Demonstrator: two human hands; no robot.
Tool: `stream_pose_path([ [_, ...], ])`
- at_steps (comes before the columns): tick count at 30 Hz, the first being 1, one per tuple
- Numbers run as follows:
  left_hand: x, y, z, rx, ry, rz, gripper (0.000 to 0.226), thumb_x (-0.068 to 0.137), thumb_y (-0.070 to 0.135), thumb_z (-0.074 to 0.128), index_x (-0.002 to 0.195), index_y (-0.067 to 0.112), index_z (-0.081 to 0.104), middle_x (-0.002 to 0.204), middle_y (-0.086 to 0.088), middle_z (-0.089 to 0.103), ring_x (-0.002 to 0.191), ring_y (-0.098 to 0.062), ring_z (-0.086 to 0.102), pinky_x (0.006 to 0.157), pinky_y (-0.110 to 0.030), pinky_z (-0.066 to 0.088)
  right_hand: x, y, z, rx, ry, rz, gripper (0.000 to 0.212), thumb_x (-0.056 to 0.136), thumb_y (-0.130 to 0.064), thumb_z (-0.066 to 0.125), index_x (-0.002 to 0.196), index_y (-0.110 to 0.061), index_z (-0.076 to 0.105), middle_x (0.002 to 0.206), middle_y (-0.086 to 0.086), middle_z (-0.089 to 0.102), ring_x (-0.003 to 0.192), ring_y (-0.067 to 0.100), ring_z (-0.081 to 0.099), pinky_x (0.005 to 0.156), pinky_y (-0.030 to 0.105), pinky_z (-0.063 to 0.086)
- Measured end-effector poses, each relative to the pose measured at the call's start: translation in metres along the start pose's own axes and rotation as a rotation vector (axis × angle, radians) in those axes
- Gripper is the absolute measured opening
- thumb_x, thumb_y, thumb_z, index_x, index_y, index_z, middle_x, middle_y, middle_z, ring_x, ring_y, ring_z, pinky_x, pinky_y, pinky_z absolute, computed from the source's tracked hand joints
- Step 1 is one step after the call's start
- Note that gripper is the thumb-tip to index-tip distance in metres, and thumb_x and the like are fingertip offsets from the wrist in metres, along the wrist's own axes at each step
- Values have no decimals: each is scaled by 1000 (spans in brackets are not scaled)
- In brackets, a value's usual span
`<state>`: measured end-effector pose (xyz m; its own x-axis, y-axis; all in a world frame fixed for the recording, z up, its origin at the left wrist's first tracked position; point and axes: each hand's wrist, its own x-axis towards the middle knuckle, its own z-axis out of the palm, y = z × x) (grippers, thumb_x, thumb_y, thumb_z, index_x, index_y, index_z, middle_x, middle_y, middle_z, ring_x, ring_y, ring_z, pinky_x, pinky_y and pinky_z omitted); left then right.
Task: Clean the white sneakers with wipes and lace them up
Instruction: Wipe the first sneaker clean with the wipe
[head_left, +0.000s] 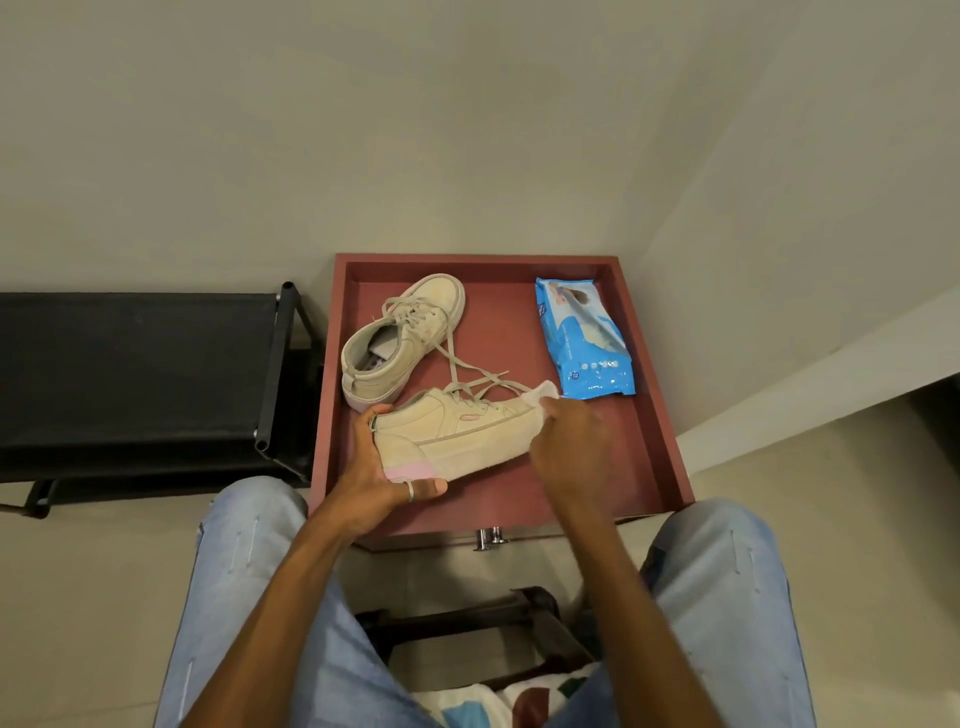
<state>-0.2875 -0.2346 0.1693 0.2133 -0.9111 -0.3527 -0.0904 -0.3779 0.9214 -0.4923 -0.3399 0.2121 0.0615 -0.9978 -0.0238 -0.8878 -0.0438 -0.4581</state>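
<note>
Two off-white sneakers lie on a red-brown tray table (660, 415). The near sneaker (457, 434) lies on its side with a pink heel patch and loose laces. My left hand (382, 480) grips its heel end, thumb under the sole. My right hand (569, 441) holds a white wipe (540, 395) against the sneaker's toe. The far sneaker (400, 338) rests behind it, laces trailing toward the near one. A blue pack of wipes (582, 338) lies at the tray's right side.
A black fabric shoe rack (140, 374) stands left of the tray. Pale walls close in behind and to the right. My knees in light jeans (244, 597) flank the tray's front edge, with a dark stool frame (483, 623) below.
</note>
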Motion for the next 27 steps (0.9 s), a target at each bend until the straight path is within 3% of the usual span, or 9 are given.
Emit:
stream_pose_path([
  [5, 0, -4, -1, 14, 9, 7, 108, 67, 10, 94, 137, 35, 16, 134, 23, 43, 119, 9, 46, 90, -7, 41, -63, -23, 24, -14, 125, -229, 50, 77, 11, 61, 125, -3, 64, 114, 14, 66, 94, 30, 58, 71, 35, 54],
  [9, 1, -4, -2, 5, -10, 4, 109, 65, 12, 96, 138, 36, 18, 136, 21, 43, 124, 6, 45, 97, -14, 41, 9, -4, 2, 65, 61, 50, 40, 84, 2, 54, 117, -11, 70, 110, 12, 68, 98, 34, 63, 82, 37, 51],
  [12, 1, -4, -2, -9, -15, 6, 109, 65, 11, 95, 138, 36, 17, 137, 21, 43, 124, 7, 45, 96, -13, 41, 62, 8, -6, 160, -249, 259, 28, 87, -10, 51, 106, -8, 72, 110, 10, 69, 100, 27, 61, 77, 28, 43],
  [15, 1, -1, -2, -13, -15, 7, 108, 66, 8, 94, 138, 34, 18, 137, 20, 42, 123, 7, 45, 92, -8, 43, 77, 12, -6, 175, -349, 311, 24, 89, -13, 49, 100, -1, 67, 107, 11, 68, 100, 27, 61, 75, 28, 40],
  [17, 1, 0, -1, -18, -9, 13, 107, 67, 5, 93, 137, 34, 18, 135, 20, 43, 121, 7, 47, 87, -4, 44, 63, 7, -4, 141, -270, 282, 30, 90, -14, 51, 111, -6, 70, 115, 11, 68, 107, 27, 61, 79, 29, 43],
  [19, 0, 2, 0, -22, -3, 11, 107, 67, 5, 93, 137, 34, 18, 133, 21, 43, 119, 7, 48, 87, -5, 45, 30, -2, 0, 115, -53, 223, 32, 88, -7, 54, 116, -10, 70, 114, 11, 69, 105, 31, 62, 84, 34, 47],
  [22, -1, 4, 0, -27, 10, 12, 110, 64, 12, 95, 138, 37, 18, 134, 22, 44, 120, 9, 46, 98, -14, 43, -19, -13, 9, 87, 200, -52, 32, 80, 8, 62, 108, -4, 73, 101, 16, 72, 90, 35, 66, 79, 37, 53],
  [24, -2, 4, -1, -39, -2, 19, 116, 60, 18, 98, 142, 38, 18, 137, 23, 43, 123, 11, 44, 105, -22, 41, -15, -4, 10, 111, 209, -72, 31, 83, 6, 60, 109, -5, 73, 105, 14, 72, 92, 34, 67, 83, 39, 52],
  [27, -7, 9, -6, -30, -87, 29, 136, 50, 32, 103, 150, 47, 13, 146, 26, 38, 131, 12, 42, 108, -19, 39, 7, 4, 0, 176, 83, 173, 31, 94, -8, 54, 121, -13, 68, 117, 9, 69, 105, 28, 64, 89, 35, 49],
])
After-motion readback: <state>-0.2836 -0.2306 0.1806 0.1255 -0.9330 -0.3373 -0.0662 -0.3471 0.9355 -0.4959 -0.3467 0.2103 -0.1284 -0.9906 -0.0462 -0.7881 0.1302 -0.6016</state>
